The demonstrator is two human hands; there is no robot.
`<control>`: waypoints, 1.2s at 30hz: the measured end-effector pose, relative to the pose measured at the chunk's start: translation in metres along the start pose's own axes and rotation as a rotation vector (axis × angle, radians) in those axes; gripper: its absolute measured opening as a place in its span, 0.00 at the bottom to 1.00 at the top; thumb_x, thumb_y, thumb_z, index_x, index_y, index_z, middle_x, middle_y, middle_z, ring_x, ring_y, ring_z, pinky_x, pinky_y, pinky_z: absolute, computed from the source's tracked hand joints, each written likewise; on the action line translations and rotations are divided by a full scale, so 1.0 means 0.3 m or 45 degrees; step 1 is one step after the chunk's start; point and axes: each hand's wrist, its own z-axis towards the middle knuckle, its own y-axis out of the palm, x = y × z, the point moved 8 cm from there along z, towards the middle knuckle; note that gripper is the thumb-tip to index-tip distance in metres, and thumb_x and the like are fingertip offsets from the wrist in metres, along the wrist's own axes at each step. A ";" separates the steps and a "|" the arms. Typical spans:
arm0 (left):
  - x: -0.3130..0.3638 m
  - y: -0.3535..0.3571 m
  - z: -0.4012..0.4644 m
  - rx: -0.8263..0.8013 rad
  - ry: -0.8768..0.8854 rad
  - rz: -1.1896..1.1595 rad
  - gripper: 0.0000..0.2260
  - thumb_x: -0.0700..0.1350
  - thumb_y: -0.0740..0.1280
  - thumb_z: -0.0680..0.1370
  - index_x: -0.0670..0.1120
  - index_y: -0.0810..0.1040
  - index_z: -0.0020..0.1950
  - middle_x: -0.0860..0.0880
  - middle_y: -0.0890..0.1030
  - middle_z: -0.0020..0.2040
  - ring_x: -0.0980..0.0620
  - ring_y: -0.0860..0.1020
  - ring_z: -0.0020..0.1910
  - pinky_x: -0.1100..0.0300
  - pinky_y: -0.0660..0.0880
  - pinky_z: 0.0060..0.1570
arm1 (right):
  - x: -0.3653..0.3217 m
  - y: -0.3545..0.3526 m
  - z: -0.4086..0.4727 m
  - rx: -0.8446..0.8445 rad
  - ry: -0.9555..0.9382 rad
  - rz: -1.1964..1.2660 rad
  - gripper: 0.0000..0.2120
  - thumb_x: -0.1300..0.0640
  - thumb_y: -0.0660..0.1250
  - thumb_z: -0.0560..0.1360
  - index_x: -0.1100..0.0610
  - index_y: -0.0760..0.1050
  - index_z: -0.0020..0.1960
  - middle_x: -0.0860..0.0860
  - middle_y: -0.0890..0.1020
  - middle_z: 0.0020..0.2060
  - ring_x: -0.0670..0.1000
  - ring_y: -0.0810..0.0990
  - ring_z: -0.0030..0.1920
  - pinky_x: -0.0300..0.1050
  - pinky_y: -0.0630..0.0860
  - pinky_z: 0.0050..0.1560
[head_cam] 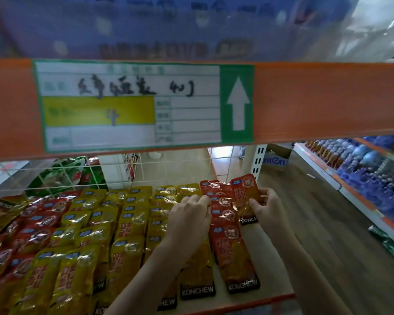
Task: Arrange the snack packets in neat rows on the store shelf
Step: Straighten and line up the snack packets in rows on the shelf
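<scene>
Yellow snack packets (pixel 132 226) and red snack packets (pixel 35 233) lie in overlapping rows on the shelf (pixel 266 289). At the right end runs a row of red packets (pixel 231 246). My right hand (pixel 267 209) pinches one red packet (pixel 246 194), held upright at the back right of that row. My left hand (pixel 190 218) rests knuckles-up over the seam between the yellow row and the red row, its fingertips touching the red packets near the back.
An orange shelf beam (pixel 328 101) with a green-bordered label (pixel 132 105) hangs just above. A white wire grid (pixel 123 171) backs the shelf, with green bags (pixel 62 176) behind it. To the right are an aisle floor (pixel 316 223) and another stocked shelf (pixel 369 176).
</scene>
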 end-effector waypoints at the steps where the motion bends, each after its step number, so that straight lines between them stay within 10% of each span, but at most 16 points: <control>1: 0.012 0.005 0.005 -0.002 -0.002 0.003 0.13 0.50 0.54 0.81 0.51 0.73 0.61 0.54 0.77 0.56 0.55 0.74 0.55 0.59 0.69 0.53 | 0.009 -0.004 0.002 0.031 -0.020 -0.036 0.11 0.62 0.65 0.76 0.58 0.68 0.57 0.46 0.74 0.43 0.40 0.76 0.39 0.32 0.73 0.33; 12: 0.112 0.100 0.057 -0.065 0.015 0.012 0.13 0.46 0.56 0.80 0.47 0.73 0.62 0.50 0.76 0.57 0.51 0.72 0.56 0.57 0.68 0.56 | 0.007 0.003 -0.003 0.094 -0.188 -0.441 0.17 0.59 0.68 0.75 0.61 0.71 0.62 0.55 0.77 0.58 0.53 0.76 0.59 0.31 0.66 0.51; 36: 0.114 0.167 0.052 -0.076 0.047 -0.046 0.16 0.48 0.55 0.81 0.48 0.70 0.67 0.51 0.71 0.66 0.52 0.65 0.68 0.56 0.62 0.66 | 0.077 0.052 0.008 0.011 -0.155 -0.816 0.15 0.53 0.62 0.78 0.59 0.72 0.62 0.56 0.75 0.56 0.53 0.74 0.57 0.43 0.71 0.57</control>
